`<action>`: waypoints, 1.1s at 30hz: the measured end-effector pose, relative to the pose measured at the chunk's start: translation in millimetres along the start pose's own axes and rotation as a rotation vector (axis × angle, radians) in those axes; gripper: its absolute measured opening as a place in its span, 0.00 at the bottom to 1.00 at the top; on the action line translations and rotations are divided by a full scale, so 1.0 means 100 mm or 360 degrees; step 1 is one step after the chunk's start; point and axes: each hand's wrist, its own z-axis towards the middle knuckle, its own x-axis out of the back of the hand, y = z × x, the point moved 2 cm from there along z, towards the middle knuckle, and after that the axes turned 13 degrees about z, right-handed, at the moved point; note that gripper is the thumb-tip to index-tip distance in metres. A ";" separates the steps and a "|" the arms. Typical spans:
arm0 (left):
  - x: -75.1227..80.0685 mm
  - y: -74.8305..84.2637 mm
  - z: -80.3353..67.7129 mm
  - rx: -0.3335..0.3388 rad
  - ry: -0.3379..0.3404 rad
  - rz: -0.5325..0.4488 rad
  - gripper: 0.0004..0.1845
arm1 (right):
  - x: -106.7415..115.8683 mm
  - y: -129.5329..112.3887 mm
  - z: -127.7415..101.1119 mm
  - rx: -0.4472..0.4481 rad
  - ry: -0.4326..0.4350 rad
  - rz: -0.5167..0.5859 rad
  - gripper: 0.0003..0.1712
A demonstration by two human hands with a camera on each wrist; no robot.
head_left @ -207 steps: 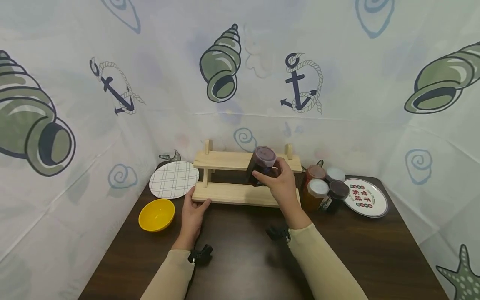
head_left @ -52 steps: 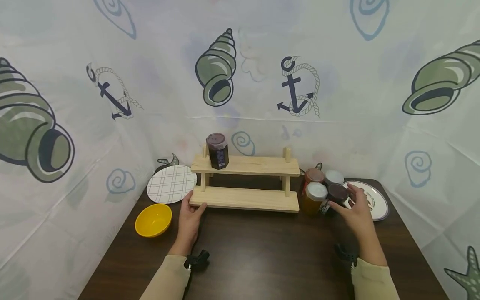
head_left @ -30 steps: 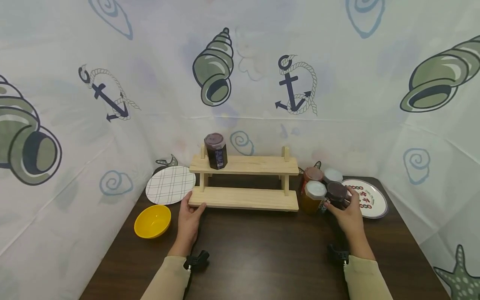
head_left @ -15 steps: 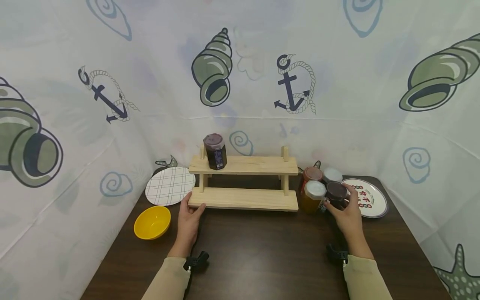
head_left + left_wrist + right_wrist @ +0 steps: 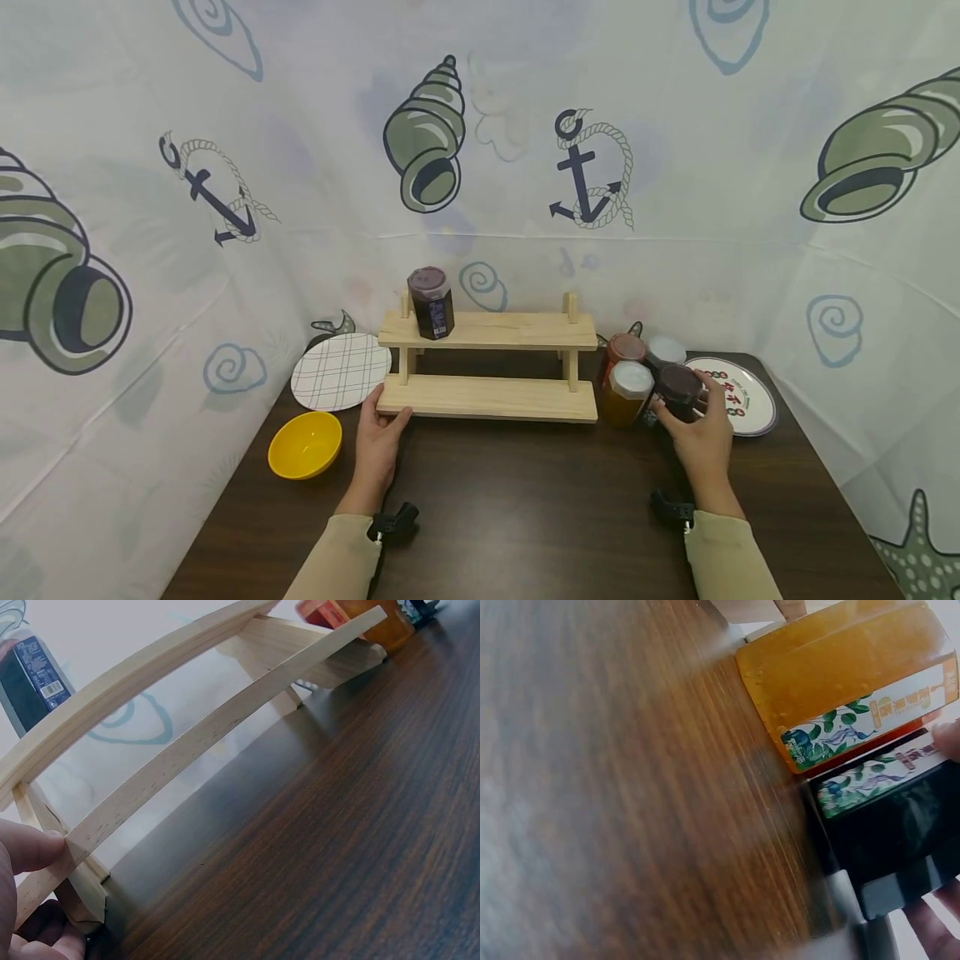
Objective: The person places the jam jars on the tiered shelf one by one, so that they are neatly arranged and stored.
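At the left end of a two-tier wooden shelf point(image 5: 487, 397), my left hand point(image 5: 378, 442) grips the lower board. The left wrist view shows the thumb on the board's point(image 5: 187, 750) front edge and fingers beneath it. My right hand point(image 5: 701, 429) holds a dark jar with a dark lid point(image 5: 678, 388), thumb on one side and fingers on the other. In the right wrist view this dark jar point(image 5: 900, 817) stands close beside an amber jar point(image 5: 847, 675); both have printed labels. Another dark jar with a purplish lid point(image 5: 431, 304) stands upright on the upper board's left end.
Behind the held jar are the white-lidded amber jar point(image 5: 630, 393), a reddish-lidded jar point(image 5: 625, 350) and a pale-lidded jar point(image 5: 665, 351). A printed plate point(image 5: 753, 400) lies at right. A checked plate point(image 5: 341, 371) and a yellow bowl point(image 5: 304, 446) sit left of the shelf.
The purplish-lidded jar went from the right hand onto the upper board's left end. The right hand then moved to the other dark jar, which has now shifted slightly right. The left hand stays put.
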 end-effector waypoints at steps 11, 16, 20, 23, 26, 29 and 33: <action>0.01 0.00 -0.01 0.0011 0.0020 0.0000 0.45 | 0.00 -0.08 -0.01 0.0267 0.0195 0.0032 0.54; 0.01 -0.01 0.00 0.0010 0.0013 -0.0011 0.45 | 0.04 -0.15 -0.03 0.0391 0.0364 0.0105 0.53; 0.00 0.01 0.00 0.0005 0.0007 -0.0021 0.44 | 0.10 -0.27 -0.03 0.0501 0.0427 0.0172 0.52; 0.00 0.03 -0.01 0.0006 0.0007 -0.0020 0.44 | 0.13 -0.41 -0.01 0.0558 0.0452 0.0244 0.52; 0.01 0.04 -0.01 0.0005 0.0010 -0.0020 0.44 | 0.12 -0.60 -0.02 0.0594 0.0479 0.0316 0.51; 0.02 0.03 -0.01 0.0012 0.0015 -0.0017 0.45 | 0.09 -0.87 -0.09 0.0650 0.0477 0.0389 0.50; 0.02 0.01 -0.01 0.0011 0.0028 -0.0008 0.44 | 0.03 -1.24 -0.22 0.0716 0.0405 0.0453 0.48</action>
